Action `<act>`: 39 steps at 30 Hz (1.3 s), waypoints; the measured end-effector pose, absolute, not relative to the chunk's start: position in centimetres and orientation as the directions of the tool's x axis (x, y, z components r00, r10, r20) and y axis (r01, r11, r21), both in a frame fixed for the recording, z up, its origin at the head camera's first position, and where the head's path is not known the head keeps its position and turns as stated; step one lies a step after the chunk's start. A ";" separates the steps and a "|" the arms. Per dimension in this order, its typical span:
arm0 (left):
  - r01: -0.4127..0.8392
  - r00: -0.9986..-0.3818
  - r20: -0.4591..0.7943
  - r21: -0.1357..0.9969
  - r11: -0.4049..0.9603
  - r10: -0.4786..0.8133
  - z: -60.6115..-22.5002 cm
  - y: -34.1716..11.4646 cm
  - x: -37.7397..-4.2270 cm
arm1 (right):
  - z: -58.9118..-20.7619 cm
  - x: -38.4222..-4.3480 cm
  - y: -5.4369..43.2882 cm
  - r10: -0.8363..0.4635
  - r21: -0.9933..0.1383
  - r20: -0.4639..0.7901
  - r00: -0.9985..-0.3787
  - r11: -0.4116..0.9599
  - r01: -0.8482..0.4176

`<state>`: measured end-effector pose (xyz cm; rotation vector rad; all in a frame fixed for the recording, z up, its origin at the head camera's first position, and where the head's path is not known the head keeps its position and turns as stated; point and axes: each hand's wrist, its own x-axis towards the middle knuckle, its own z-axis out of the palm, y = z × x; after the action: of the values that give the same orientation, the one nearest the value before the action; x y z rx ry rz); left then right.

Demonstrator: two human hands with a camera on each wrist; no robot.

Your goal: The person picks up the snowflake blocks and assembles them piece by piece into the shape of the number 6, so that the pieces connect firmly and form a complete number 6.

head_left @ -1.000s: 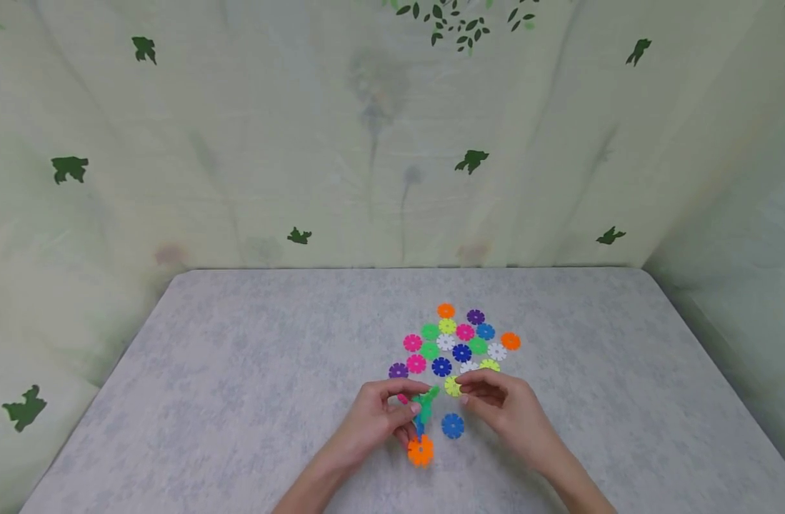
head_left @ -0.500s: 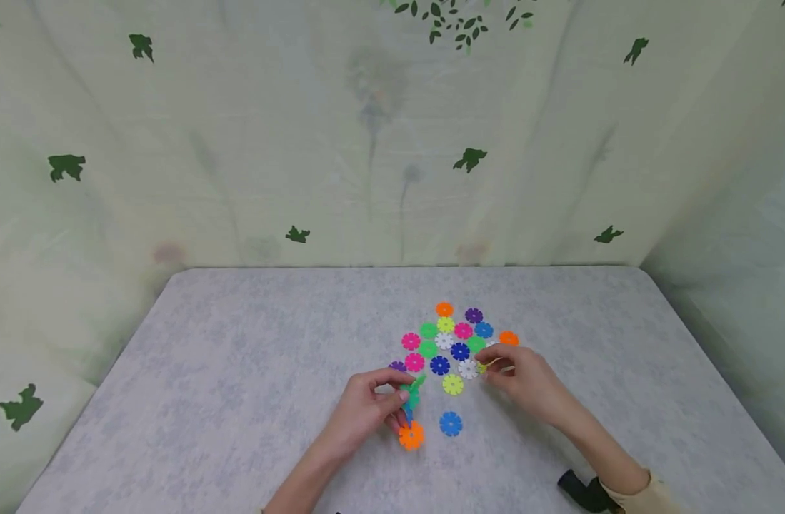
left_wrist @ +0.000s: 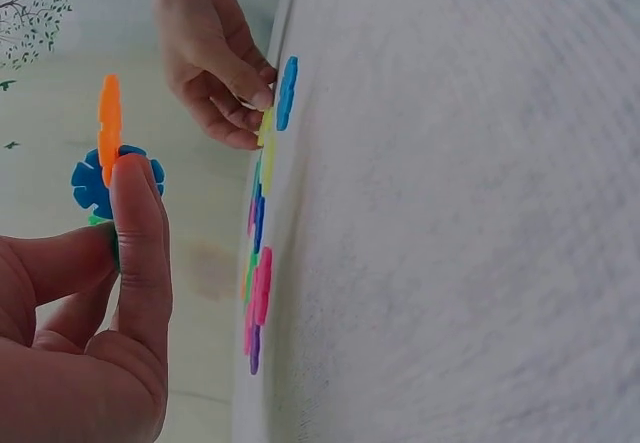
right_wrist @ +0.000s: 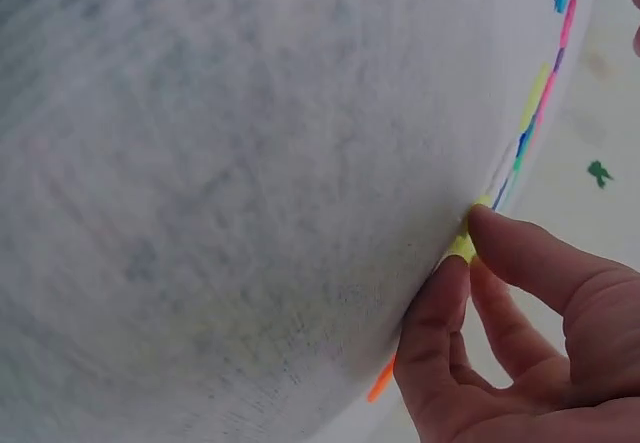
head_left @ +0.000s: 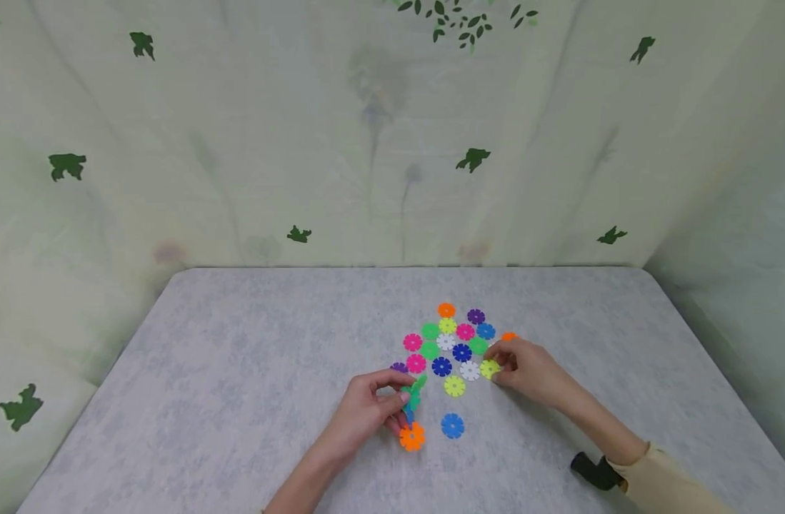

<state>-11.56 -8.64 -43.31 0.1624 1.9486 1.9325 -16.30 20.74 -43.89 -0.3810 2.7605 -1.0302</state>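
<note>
My left hand (head_left: 373, 403) pinches a small chain of slotted plastic snowflake discs above the table. In that chain I see green discs (head_left: 413, 394), a blue disc (left_wrist: 92, 183) and an orange disc (head_left: 412, 436) at the lower end; fingers hide part of it. My right hand (head_left: 533, 371) is down at the right side of the loose discs, thumb and fingertips gripping the edge of a yellow snowflake disc (head_left: 489, 369). The right wrist view has this yellow disc (right_wrist: 462, 245) between thumb and finger, low against the tabletop.
Several loose discs lie in a cluster, among them a white disc (head_left: 469, 370), a dark blue disc (head_left: 441, 367) and a pink disc (head_left: 416, 363). Nearer me are another yellow disc (head_left: 454, 386) and a blue disc (head_left: 453, 426). A patterned curtain (head_left: 341, 143) hangs behind the table (head_left: 238, 357).
My right hand has moved right and away from me, from beside the nearer yellow disc to the one at the cluster's right. My left hand shifted slightly left with the chain.
</note>
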 end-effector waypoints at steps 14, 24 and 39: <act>-0.209 -0.919 -0.221 0.975 0.074 0.325 -43.1 -8.4 -11.6 | -43.0 -14.6 19.6 -0.192 -0.710 -0.083 -0.978 0.700 -0.077; -0.195 -0.929 -0.212 0.977 0.084 0.305 -43.0 -8.1 -11.6 | -42.1 -12.0 17.4 -0.126 -0.851 -0.008 -0.992 0.522 -0.060; -0.180 -0.913 -0.179 0.983 0.032 0.365 -42.6 -7.8 -11.0 | -40.7 -10.1 14.0 -0.053 -0.956 -0.099 -0.994 0.282 0.080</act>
<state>-11.03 -7.78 -42.64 0.1880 1.9342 1.9390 -10.08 13.95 -40.66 0.0257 2.4243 -1.8186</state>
